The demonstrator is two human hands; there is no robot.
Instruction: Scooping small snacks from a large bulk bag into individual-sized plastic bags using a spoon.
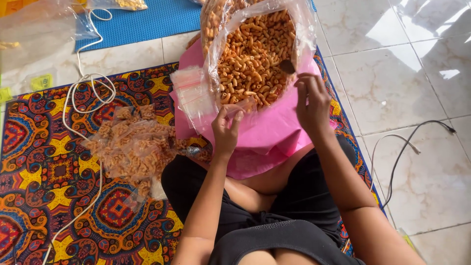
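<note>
Head view: a person sits on a patterned mat of red, yellow and blue swirls (54, 176) laid over pale glossy floor tiles (417, 73), legs in black shorts at 6 o'clock.

At 12 o'clock stands a large clear plastic bag of orange curled macaroni snacks (252, 54), its mouth open and resting on a pink plastic sheet (270, 142) that spreads down towards the lap.

The left hand (225, 132), just below the bag's lower rim, has its fingers closed in a pinch on a small clear pouch with a red zip strip (240, 105), held up at the edge of the heap.

The right hand (311, 105), at about 2 o'clock from the left, has fingers curled round the handle of a small dark metal spoon (287, 66) whose bowl lies against the snacks at the bag's right side.

Just left of the big bag, at 11 o'clock from the left hand, lies a stack of empty small clear zip pouches (191, 93) on the pink sheet.

At 9 o'clock a pile of filled small snack pouches (132, 147) sits on the mat, with a white cord (86, 91) looping beside it.

At 3 o'clock a black cable (417, 135) trails over the tiles, and a blue mat (147, 22) lies at 11 o'clock.
</note>
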